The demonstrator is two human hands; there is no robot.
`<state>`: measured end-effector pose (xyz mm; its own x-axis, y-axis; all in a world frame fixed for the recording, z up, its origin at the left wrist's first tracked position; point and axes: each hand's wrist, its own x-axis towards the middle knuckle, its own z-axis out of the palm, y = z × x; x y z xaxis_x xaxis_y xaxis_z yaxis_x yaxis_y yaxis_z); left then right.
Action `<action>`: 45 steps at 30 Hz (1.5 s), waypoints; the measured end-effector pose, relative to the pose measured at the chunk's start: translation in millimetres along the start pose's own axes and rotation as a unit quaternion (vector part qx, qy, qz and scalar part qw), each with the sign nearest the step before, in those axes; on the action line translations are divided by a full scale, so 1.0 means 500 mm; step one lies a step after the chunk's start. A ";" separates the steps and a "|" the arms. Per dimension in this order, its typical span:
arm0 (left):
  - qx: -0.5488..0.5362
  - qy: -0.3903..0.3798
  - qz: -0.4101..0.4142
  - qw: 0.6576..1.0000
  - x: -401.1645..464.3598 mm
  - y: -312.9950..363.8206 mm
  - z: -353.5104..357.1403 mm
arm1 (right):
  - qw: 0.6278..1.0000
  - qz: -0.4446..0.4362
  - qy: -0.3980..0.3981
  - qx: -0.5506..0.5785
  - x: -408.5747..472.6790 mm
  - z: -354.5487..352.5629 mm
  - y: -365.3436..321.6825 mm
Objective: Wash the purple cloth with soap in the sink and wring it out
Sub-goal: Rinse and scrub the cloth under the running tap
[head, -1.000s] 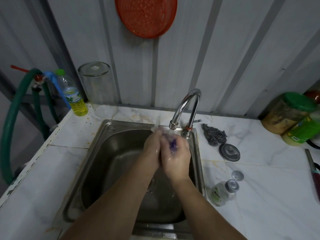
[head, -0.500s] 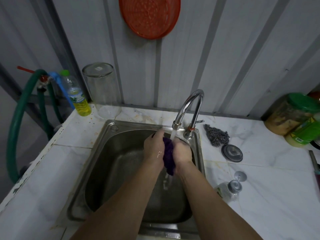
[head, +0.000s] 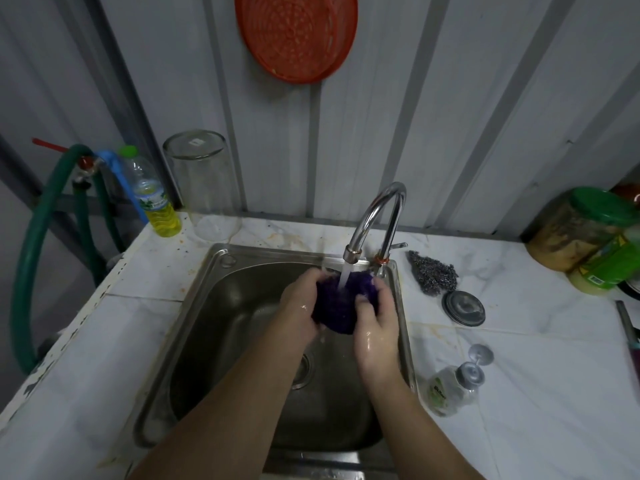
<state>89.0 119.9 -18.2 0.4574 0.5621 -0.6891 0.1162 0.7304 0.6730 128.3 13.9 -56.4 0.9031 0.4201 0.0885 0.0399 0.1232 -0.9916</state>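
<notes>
Purple cloth: bunched into a ball, held over the sink directly under the running stream from the tap.
Left hand: fingers curled around the cloth's left side, gripping it.
Right hand: fingers curled around the right side; the cloth is pressed between both hands.
Splash risk: water striking the bunched cloth is judged likely to spray onto the counter.
Slip risk: wet hands may let the cloth drop toward the drain.
Knock risk: the soap bottle, lying just beside the sink rim, could be struck by the right forearm.
Writing: a green label is seen on the soap bottle; no text can be read. Other labels are equally illegible.
</notes>
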 end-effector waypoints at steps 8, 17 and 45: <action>0.031 -0.044 -0.020 0.998 -0.017 0.010 0.025 | 0.953 -0.195 -0.051 -0.226 -0.002 0.031 -0.005; 0.040 -0.040 0.025 0.998 -0.014 0.005 0.032 | 0.944 0.329 0.032 -0.015 0.130 0.063 -0.007; -0.066 0.101 0.085 0.989 -0.008 -0.004 0.056 | 0.965 0.243 0.079 -0.059 0.095 0.073 -0.035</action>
<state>111.4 105.4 -9.3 0.2733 0.7377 -0.6174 -0.0698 0.6553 0.7521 154.8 64.3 -31.5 0.8810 0.2589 -0.3959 -0.3650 -0.1605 -0.9171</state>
